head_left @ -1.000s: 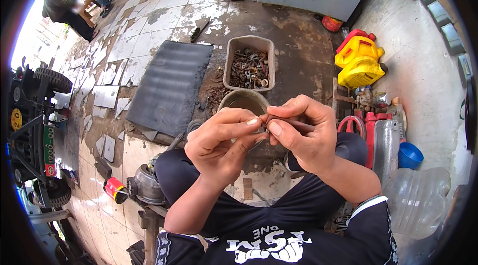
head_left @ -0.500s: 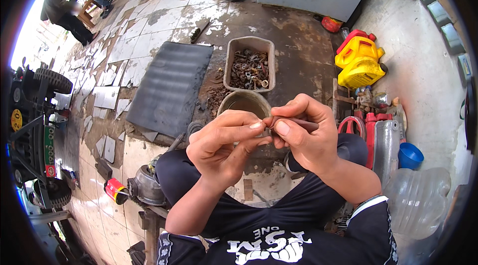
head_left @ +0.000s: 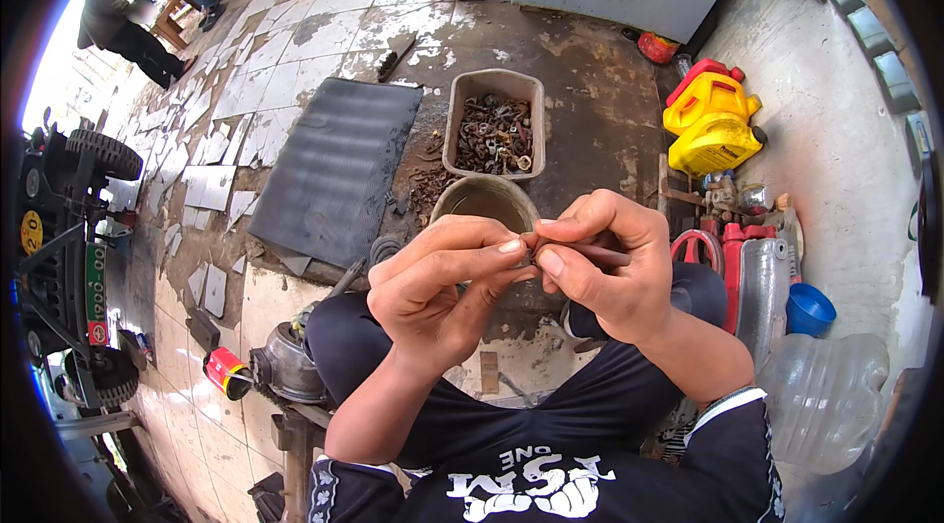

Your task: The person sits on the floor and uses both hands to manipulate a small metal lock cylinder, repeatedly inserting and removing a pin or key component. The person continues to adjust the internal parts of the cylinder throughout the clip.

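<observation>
Both my hands meet in front of my lap, fingertips almost touching. My right hand (head_left: 619, 267) pinches a thin reddish-brown strip (head_left: 602, 254) that looks like a folded piece of sandpaper, its tail lying across the fingers. The thumb and fingertips of my left hand (head_left: 428, 277) are closed on a small thing, mostly hidden, pressed against the strip. Just beyond the fingers is a round tub (head_left: 454, 193) with murky liquid. Behind it sits a grey rectangular bin (head_left: 539, 135) filled with rusty nuts, bolts and other small metal parts (head_left: 492, 135).
Left of the bin lies a black rubber mat (head_left: 334, 174), near broken tiles. A metal mechanical part (head_left: 295, 371) and a red-yellow can (head_left: 226, 373) are by my left knee. Yellow jugs (head_left: 718, 125), a blue bowl (head_left: 811, 310) and a clear plastic bottle (head_left: 826, 400) line the right. People stand far left.
My right thumb and fingers have shifted slightly along the brown strip, toward my left fingertips. Both hands stay in nearly the same place.
</observation>
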A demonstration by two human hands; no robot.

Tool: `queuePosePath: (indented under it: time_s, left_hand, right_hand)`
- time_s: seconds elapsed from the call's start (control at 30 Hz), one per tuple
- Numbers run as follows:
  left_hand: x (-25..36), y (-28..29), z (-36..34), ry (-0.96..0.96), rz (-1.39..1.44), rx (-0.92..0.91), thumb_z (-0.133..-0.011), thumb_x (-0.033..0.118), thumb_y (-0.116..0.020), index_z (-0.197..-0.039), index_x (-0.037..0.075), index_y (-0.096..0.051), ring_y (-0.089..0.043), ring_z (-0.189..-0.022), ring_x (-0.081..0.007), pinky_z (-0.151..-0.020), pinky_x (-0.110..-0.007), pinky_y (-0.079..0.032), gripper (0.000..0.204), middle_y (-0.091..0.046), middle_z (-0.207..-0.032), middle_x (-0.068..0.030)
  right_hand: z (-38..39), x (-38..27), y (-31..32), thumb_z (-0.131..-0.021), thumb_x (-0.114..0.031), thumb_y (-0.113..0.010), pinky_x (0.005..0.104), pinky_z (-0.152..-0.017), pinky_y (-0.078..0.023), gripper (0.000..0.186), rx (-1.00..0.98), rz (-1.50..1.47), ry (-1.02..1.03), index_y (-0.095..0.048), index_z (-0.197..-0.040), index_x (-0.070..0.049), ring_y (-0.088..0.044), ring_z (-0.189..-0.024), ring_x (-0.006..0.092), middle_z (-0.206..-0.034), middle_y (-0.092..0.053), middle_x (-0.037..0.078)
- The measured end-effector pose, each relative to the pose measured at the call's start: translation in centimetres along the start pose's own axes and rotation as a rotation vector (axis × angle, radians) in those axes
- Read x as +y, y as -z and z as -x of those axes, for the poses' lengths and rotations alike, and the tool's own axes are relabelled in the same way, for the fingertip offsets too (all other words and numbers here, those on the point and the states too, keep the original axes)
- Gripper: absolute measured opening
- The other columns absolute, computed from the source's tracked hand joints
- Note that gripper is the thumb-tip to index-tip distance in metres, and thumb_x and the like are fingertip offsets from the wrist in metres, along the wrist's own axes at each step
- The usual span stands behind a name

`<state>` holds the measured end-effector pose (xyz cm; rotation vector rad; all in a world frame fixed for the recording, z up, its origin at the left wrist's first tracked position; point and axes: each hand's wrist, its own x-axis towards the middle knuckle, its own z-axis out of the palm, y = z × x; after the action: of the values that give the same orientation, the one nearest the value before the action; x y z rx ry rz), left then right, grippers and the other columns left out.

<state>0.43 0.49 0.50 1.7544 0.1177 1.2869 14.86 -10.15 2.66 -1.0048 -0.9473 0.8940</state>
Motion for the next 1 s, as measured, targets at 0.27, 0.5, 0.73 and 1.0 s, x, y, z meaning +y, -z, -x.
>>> queuePosePath:
  time_s: [0.27,0.5,0.73,1.0]
  left_hand:
    - [-0.16,-0.06,0.2,-0.01,-0.032,-0.004,-0.072,-0.006,-0.077,-0.09,-0.004,-0.067,-0.067,-0.08,-0.0253,-0.072,-0.034,-0.054,0.021,-0.069,-0.088,-0.017]
    - [-0.09,-0.35,0.13,-0.009,-0.022,0.015,-0.07,-0.008,-0.077,-0.092,-0.003,-0.07,-0.069,-0.081,-0.0245,-0.072,-0.032,-0.055,0.023,-0.07,-0.088,-0.0157]
    - [-0.13,-0.35,0.15,-0.023,-0.049,0.003,-0.07,-0.007,-0.077,-0.091,-0.003,-0.07,-0.069,-0.08,-0.0241,-0.071,-0.031,-0.055,0.022,-0.07,-0.087,-0.0161]
    - [0.03,-0.43,0.11,-0.026,-0.025,-0.006,-0.071,-0.006,-0.077,-0.091,-0.003,-0.068,-0.068,-0.081,-0.0253,-0.072,-0.033,-0.054,0.022,-0.07,-0.088,-0.0163]
  right_hand:
    - [0.03,0.17,-0.62,-0.085,0.005,-0.063,0.0211,-0.059,-0.052,0.01,0.07,-0.004,-0.018,-0.061,-0.094,0.004,-0.062,-0.066,0.0097,-0.085,-0.064,0.011]
    - [-0.11,0.27,-0.25,-0.086,0.005,-0.064,0.0201,-0.073,-0.054,0.013,0.065,-0.2,-0.104,-0.062,-0.098,0.007,-0.065,-0.085,0.0094,-0.092,-0.067,0.01]
    - [-0.18,0.33,-0.54,-0.084,0.006,-0.062,0.0218,-0.058,-0.053,0.01,0.133,-0.136,-0.136,-0.061,-0.094,0.003,-0.063,-0.065,0.0116,-0.086,-0.065,0.012]
    - [0.11,0.43,-0.35,-0.088,0.005,-0.063,0.0202,-0.065,-0.054,0.011,0.089,-0.21,-0.105,-0.061,-0.098,0.006,-0.063,-0.074,0.0085,-0.087,-0.065,0.009]
